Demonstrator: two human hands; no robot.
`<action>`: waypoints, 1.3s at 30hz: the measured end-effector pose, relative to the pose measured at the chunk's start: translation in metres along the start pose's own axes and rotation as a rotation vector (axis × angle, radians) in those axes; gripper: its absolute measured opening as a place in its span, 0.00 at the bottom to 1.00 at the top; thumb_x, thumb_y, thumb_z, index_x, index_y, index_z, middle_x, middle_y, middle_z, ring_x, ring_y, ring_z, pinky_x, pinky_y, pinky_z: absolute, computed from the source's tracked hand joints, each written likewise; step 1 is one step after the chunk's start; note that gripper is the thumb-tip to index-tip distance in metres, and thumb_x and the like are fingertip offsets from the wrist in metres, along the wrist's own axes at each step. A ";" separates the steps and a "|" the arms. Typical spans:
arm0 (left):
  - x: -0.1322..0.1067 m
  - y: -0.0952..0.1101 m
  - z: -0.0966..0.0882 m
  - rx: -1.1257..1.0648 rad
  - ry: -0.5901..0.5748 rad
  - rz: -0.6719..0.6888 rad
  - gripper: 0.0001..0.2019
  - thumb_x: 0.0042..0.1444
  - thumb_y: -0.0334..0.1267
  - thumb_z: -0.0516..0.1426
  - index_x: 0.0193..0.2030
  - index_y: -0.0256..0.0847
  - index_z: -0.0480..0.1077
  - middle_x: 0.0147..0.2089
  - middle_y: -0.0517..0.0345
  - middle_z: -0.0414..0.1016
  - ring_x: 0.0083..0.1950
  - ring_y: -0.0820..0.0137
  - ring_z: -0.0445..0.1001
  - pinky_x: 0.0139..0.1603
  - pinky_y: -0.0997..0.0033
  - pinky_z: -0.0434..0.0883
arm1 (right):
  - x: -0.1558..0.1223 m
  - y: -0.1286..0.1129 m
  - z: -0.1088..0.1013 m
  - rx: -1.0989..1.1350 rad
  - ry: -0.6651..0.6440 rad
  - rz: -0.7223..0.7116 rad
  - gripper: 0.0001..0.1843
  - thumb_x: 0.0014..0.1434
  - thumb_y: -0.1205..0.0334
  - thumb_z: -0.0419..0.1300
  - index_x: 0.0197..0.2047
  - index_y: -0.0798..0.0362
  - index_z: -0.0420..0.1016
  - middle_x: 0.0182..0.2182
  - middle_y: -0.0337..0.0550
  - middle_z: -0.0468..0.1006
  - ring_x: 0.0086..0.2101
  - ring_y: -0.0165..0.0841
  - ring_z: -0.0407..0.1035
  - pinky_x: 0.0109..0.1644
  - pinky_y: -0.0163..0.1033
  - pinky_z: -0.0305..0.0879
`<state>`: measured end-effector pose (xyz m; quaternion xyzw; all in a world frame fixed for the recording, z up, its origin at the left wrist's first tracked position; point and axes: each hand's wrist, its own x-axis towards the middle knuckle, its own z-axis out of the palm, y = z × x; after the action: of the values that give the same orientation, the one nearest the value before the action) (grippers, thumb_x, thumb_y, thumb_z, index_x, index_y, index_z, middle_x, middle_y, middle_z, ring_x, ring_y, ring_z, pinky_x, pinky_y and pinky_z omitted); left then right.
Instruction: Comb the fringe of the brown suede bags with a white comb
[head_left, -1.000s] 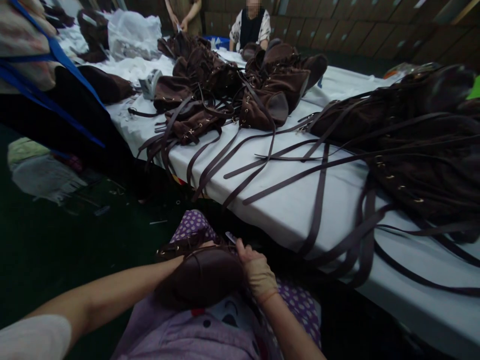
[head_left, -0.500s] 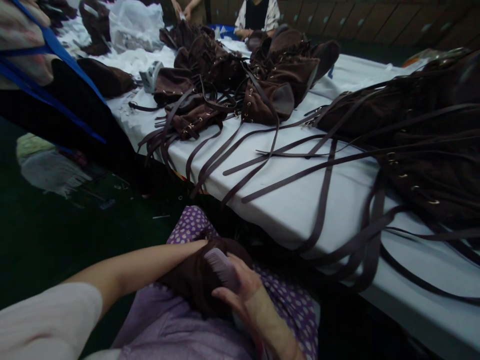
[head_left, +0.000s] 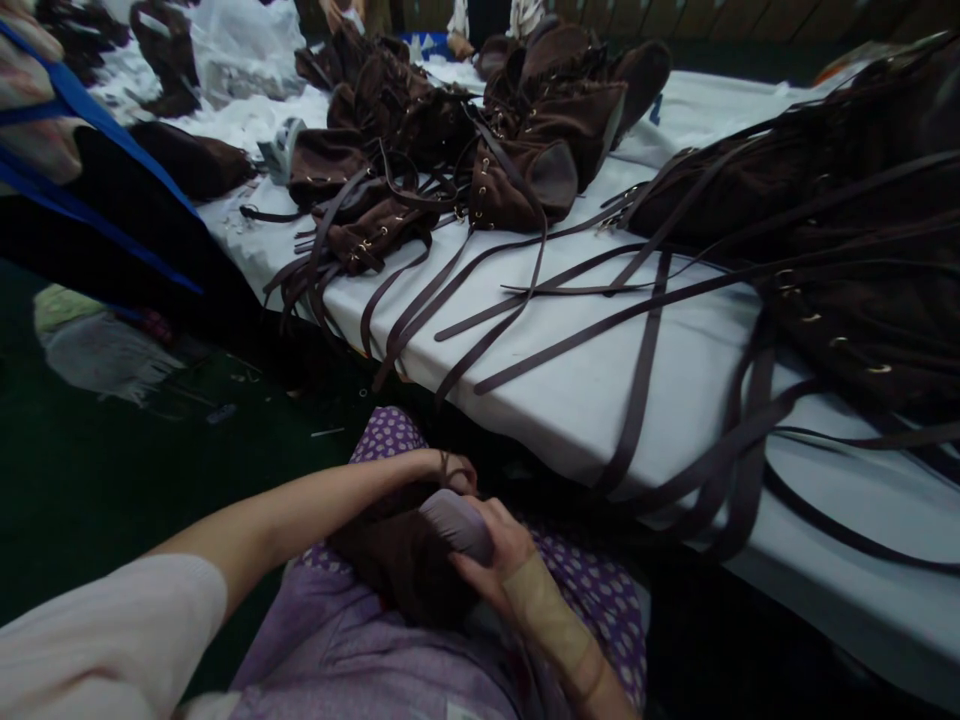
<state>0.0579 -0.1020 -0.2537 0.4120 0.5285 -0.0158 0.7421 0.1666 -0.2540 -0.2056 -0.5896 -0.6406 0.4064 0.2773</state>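
A dark brown suede piece (head_left: 409,565) lies on my lap, over purple dotted cloth. My left hand (head_left: 450,468) curls over its far edge with a thin brown lace across the fingers. My right hand (head_left: 491,555), wrist wrapped in tan tape, grips a pale purple brush (head_left: 457,522) whose head rests on the suede, just below my left hand.
A white-covered table (head_left: 570,400) runs from near right to far left, heaped with brown suede boot uppers (head_left: 525,170) and long trailing brown straps (head_left: 637,390). Another person's dark clothing (head_left: 112,230) stands at the left. People sit at the far end. Dark green floor (head_left: 112,470) lies at the left.
My right hand turned and took up the brush against the suede; earlier it pinched at the piece's edge. My left hand came out from under the suede to its far edge.
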 end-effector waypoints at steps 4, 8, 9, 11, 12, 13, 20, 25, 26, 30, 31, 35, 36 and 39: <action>0.010 0.027 -0.035 0.161 -0.126 -0.086 0.18 0.46 0.31 0.67 0.46 0.35 0.72 0.44 0.51 0.77 0.50 0.57 0.73 0.50 0.56 0.70 | -0.034 -0.002 0.024 -0.004 -0.127 0.024 0.16 0.49 0.70 0.58 0.44 0.49 0.72 0.39 0.39 0.73 0.38 0.34 0.70 0.42 0.37 0.67; 0.000 0.034 -0.065 0.214 -0.101 0.031 0.31 0.41 0.35 0.69 0.55 0.42 0.68 0.57 0.52 0.72 0.64 0.58 0.63 0.61 0.64 0.60 | -0.060 0.007 0.042 0.035 -0.029 -0.017 0.14 0.48 0.72 0.56 0.39 0.50 0.71 0.34 0.39 0.72 0.34 0.32 0.70 0.36 0.34 0.65; -0.004 0.030 -0.070 0.236 -0.084 0.038 0.31 0.40 0.38 0.69 0.54 0.41 0.69 0.59 0.50 0.71 0.66 0.57 0.59 0.63 0.65 0.57 | -0.062 0.010 0.044 0.040 0.012 -0.038 0.15 0.47 0.73 0.56 0.39 0.50 0.71 0.34 0.39 0.72 0.34 0.32 0.70 0.35 0.34 0.65; -0.015 0.017 -0.075 0.286 -0.065 0.016 0.30 0.36 0.40 0.71 0.49 0.38 0.71 0.57 0.46 0.72 0.68 0.53 0.55 0.65 0.64 0.55 | -0.063 0.014 0.045 0.048 0.065 -0.073 0.17 0.47 0.73 0.56 0.41 0.51 0.71 0.34 0.40 0.72 0.33 0.32 0.71 0.34 0.34 0.66; -0.021 0.009 -0.075 0.309 -0.064 -0.005 0.28 0.33 0.40 0.71 0.45 0.38 0.73 0.55 0.45 0.74 0.68 0.50 0.55 0.64 0.62 0.55 | -0.064 0.016 0.042 0.059 0.077 -0.093 0.17 0.48 0.73 0.56 0.43 0.51 0.72 0.34 0.41 0.72 0.33 0.32 0.71 0.34 0.34 0.66; -0.030 0.003 -0.075 0.326 -0.069 -0.028 0.27 0.32 0.40 0.71 0.42 0.39 0.73 0.50 0.45 0.76 0.66 0.48 0.58 0.63 0.61 0.58 | -0.065 0.016 0.037 0.073 0.091 -0.115 0.18 0.49 0.73 0.57 0.44 0.50 0.72 0.35 0.42 0.72 0.34 0.33 0.71 0.34 0.34 0.67; -0.123 0.009 -0.076 0.072 -0.235 0.079 0.34 0.42 0.33 0.67 0.56 0.47 0.60 0.48 0.56 0.74 0.42 0.65 0.76 0.40 0.68 0.73 | -0.080 0.020 0.013 0.136 0.295 -0.213 0.14 0.55 0.66 0.63 0.46 0.49 0.72 0.36 0.42 0.73 0.34 0.31 0.72 0.34 0.31 0.69; -0.152 -0.003 -0.108 0.014 0.149 -0.012 0.29 0.45 0.32 0.63 0.54 0.47 0.58 0.39 0.63 0.72 0.28 0.73 0.72 0.27 0.76 0.69 | -0.056 0.027 0.041 0.190 0.114 -0.237 0.14 0.53 0.71 0.58 0.43 0.51 0.73 0.36 0.42 0.74 0.34 0.30 0.72 0.35 0.31 0.67; -0.155 -0.012 -0.116 0.049 0.178 -0.028 0.29 0.46 0.33 0.62 0.55 0.47 0.57 0.40 0.62 0.72 0.30 0.72 0.72 0.27 0.75 0.69 | -0.051 0.026 0.045 0.169 0.059 -0.229 0.13 0.53 0.70 0.58 0.42 0.51 0.73 0.36 0.42 0.74 0.34 0.30 0.72 0.35 0.30 0.66; -0.172 -0.033 -0.135 0.445 0.199 0.044 0.31 0.49 0.37 0.60 0.60 0.47 0.55 0.50 0.53 0.71 0.47 0.60 0.74 0.43 0.63 0.73 | -0.043 0.017 0.048 0.030 -0.143 -0.216 0.05 0.55 0.68 0.60 0.36 0.50 0.72 0.35 0.38 0.73 0.32 0.27 0.70 0.32 0.29 0.61; -0.175 -0.032 -0.133 0.635 0.260 0.092 0.33 0.48 0.37 0.61 0.61 0.45 0.56 0.52 0.49 0.70 0.53 0.55 0.71 0.49 0.57 0.71 | -0.042 0.015 0.048 0.003 -0.175 -0.214 0.04 0.56 0.68 0.59 0.35 0.51 0.72 0.35 0.37 0.73 0.32 0.27 0.70 0.32 0.28 0.61; -0.166 -0.014 -0.097 1.149 0.336 0.548 0.30 0.52 0.34 0.59 0.63 0.45 0.60 0.65 0.43 0.58 0.66 0.49 0.55 0.63 0.45 0.56 | -0.035 0.005 0.047 -0.057 -0.288 -0.206 0.05 0.56 0.69 0.58 0.36 0.51 0.73 0.35 0.38 0.74 0.31 0.27 0.70 0.32 0.28 0.61; -0.157 -0.012 -0.083 1.130 0.207 0.694 0.25 0.56 0.34 0.56 0.62 0.45 0.62 0.64 0.45 0.59 0.65 0.53 0.57 0.64 0.49 0.57 | -0.033 0.003 0.047 -0.061 -0.305 -0.209 0.06 0.57 0.69 0.57 0.37 0.50 0.73 0.35 0.38 0.74 0.31 0.27 0.70 0.33 0.28 0.61; -0.127 -0.025 -0.045 1.007 -0.236 0.972 0.13 0.61 0.35 0.52 0.52 0.42 0.70 0.54 0.45 0.70 0.56 0.62 0.68 0.58 0.61 0.66 | -0.033 0.002 0.043 -0.023 -0.289 -0.222 0.07 0.59 0.65 0.57 0.41 0.50 0.73 0.38 0.40 0.75 0.34 0.29 0.71 0.36 0.29 0.64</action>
<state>-0.0447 -0.1425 -0.1716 0.8898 0.1294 0.0304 0.4366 0.1368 -0.2948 -0.2253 -0.4540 -0.7394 0.4465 0.2189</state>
